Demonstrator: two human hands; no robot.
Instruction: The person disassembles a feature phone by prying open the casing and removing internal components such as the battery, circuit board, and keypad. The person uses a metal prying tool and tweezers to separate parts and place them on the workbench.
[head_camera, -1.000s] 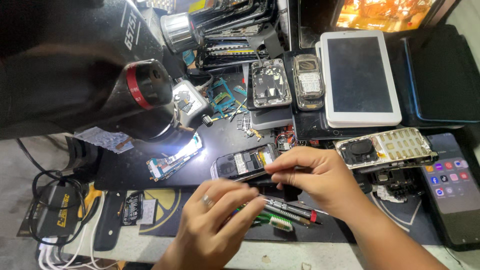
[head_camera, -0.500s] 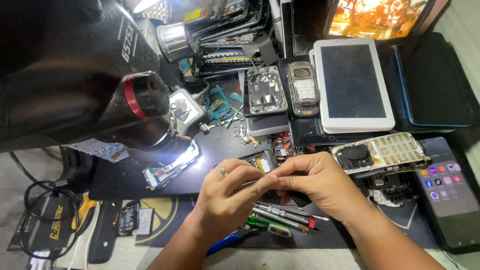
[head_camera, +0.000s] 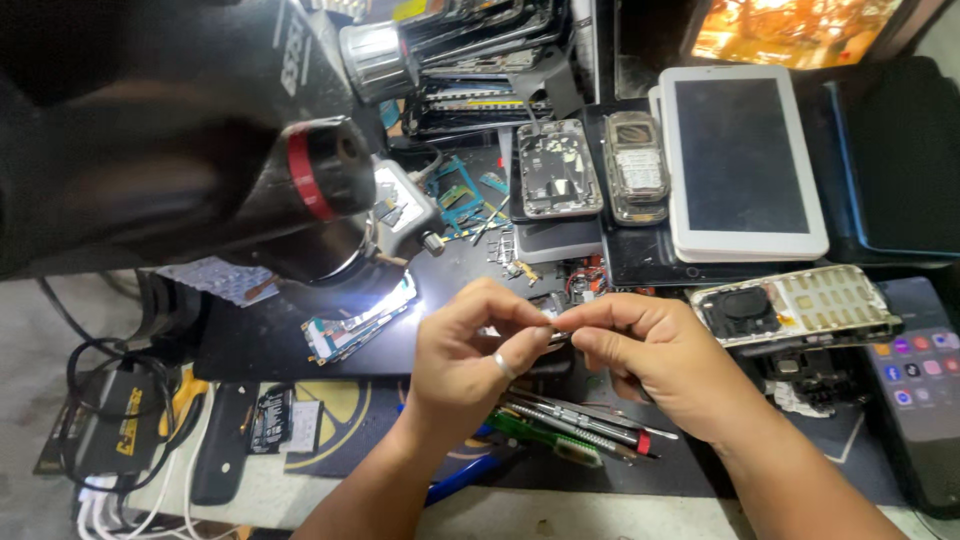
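Left hand (head_camera: 470, 355) and right hand (head_camera: 655, 365) pinching a small metal part (head_camera: 556, 338) together above screwdrivers (head_camera: 585, 425), white tablet (head_camera: 742, 160) behind, microscope (head_camera: 300, 190) at left

Two bare forearms come into the view from the bottom edge, and no sleeve covers either of them up to the point where the picture ends. The left hand (head_camera: 465, 350) wears one plain ring (head_camera: 503, 364) of silver colour on a finger; the band is thin and smooth, without a stone. Relative to this ring, the right hand (head_camera: 665, 365) is to the right side, and it wears no ring, watch or glove. The fingernails on both hands are short.
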